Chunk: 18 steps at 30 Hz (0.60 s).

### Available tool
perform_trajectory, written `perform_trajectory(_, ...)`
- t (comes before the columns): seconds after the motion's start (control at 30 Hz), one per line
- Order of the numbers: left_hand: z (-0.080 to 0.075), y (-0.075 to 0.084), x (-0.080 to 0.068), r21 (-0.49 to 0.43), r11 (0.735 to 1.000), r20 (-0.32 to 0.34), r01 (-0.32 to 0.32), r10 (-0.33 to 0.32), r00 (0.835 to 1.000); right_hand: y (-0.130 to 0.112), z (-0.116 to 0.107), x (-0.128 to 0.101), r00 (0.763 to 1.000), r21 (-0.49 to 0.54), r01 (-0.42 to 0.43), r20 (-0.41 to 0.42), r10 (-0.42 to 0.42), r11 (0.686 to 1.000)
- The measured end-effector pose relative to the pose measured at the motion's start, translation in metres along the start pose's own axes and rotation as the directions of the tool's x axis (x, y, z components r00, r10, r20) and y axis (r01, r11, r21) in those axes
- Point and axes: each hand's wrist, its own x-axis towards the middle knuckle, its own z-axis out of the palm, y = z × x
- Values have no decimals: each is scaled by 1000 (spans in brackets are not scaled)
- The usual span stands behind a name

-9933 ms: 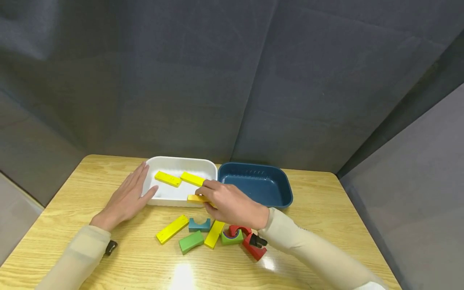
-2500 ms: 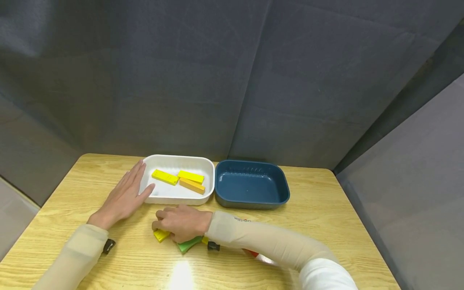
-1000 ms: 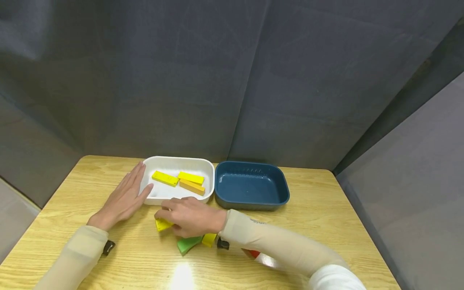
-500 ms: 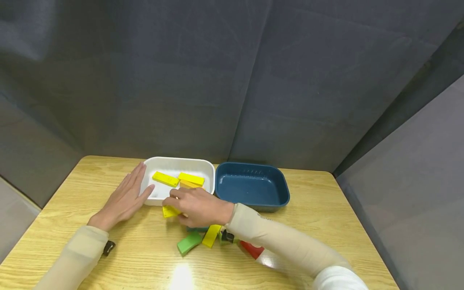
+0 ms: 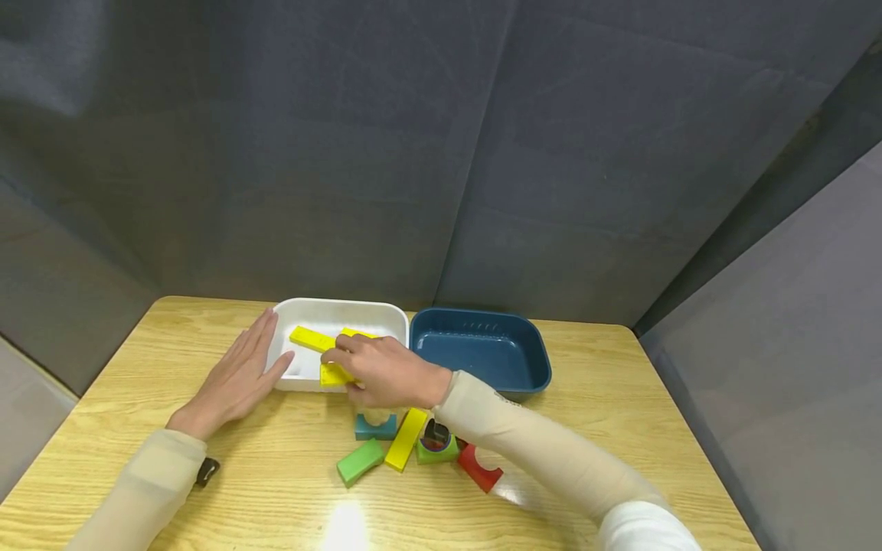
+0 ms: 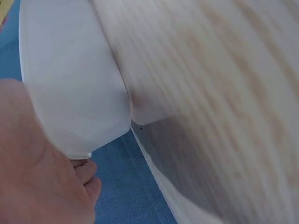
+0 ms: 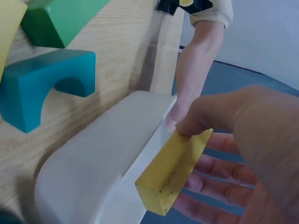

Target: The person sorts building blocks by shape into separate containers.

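- Over the white tray (image 5: 396, 317), near its front rim, the right hand (image 5: 382, 373) pinches a yellow block (image 5: 334, 375) between thumb and fingers.
- On the worktop (image 5: 620, 398), the left hand (image 5: 237, 379) lies flat, fingers straight, touching the tray's left wall.

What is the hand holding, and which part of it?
The right hand pinches a yellow block near one end, over the white tray. The left hand holds nothing.

Wooden table (image 5: 172, 329) bears white tray (image 5: 386, 314), blue tray (image 5: 537, 367), loose blocks (image 5: 361, 461).
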Motion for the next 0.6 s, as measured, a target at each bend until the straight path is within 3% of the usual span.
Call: perform_trajectory(0.6,-3,-2,-4,12,1000,6,14,-14,1000,16,2,14,996,6,-82,28,82,997)
